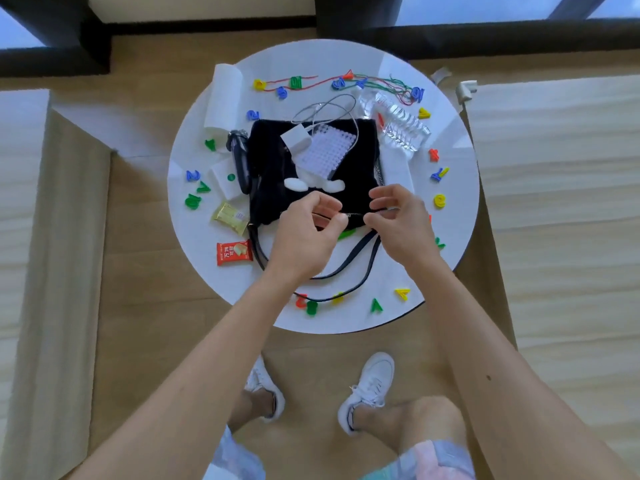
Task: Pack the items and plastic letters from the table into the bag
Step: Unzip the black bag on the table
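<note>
The tabletop (460, 161) is finished in glossy white, and the bag (270, 168) in plain black. The plastic letters (440, 200) are coloured red, green, blue and yellow. The red packet (233, 252) is printed with white script; the gold packet (230, 217) is shiny. The charger (296, 138) and paper roll (223, 95) are white. The pale lilac board (327, 152) is patterned with rows of studs. Red and green threads (381, 81) are mixed.

One black fuzzy bag (360, 157), one white paper roll (223, 98), two foil snack packets (230, 218), roughly two dozen coloured plastic letters (440, 200)!
</note>
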Motion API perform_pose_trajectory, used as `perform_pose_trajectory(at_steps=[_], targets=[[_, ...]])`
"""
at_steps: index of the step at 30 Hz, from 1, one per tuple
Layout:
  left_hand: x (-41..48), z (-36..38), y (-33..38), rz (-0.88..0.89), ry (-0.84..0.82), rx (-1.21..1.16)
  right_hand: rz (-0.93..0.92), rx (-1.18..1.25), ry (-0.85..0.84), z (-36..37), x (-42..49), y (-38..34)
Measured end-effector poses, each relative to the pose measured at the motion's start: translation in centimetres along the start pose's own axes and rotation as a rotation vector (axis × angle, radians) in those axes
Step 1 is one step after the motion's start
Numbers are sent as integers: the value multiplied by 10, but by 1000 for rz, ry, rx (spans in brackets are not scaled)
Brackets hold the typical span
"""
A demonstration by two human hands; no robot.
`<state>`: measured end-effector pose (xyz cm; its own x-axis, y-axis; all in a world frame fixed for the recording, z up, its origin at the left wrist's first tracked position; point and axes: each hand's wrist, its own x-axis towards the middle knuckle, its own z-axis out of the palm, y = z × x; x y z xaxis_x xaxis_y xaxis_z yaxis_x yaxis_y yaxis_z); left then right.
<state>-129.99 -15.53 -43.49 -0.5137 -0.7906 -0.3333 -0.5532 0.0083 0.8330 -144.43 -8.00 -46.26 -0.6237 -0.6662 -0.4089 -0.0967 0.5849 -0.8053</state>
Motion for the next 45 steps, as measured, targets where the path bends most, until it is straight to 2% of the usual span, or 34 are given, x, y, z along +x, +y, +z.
perform_pose_trajectory(at_steps=[5,12,16,23,32,35,39,45], targets=[[70,45,-80,50,-31,106,-68,-63,34,38,65,73],[144,90,-158,226,0,372,-308,-238,93,78,126,136],[166,104,-176,366,17,538,-451,-385,104,82,142,148],[177,115,-178,547,17,805,-591,-754,-64,74,162,153],[178,117,-173,557,-83,881,-726,-1058,71,78,165,163],[185,116,-174,522,-98,863,-770,-1060,82,78,168,167],[186,106,-173,450,-166,680,-804,-1011,107,77,167,167],[173,87,-163,442,-110,539,-804,-940,129,70,162,157]])
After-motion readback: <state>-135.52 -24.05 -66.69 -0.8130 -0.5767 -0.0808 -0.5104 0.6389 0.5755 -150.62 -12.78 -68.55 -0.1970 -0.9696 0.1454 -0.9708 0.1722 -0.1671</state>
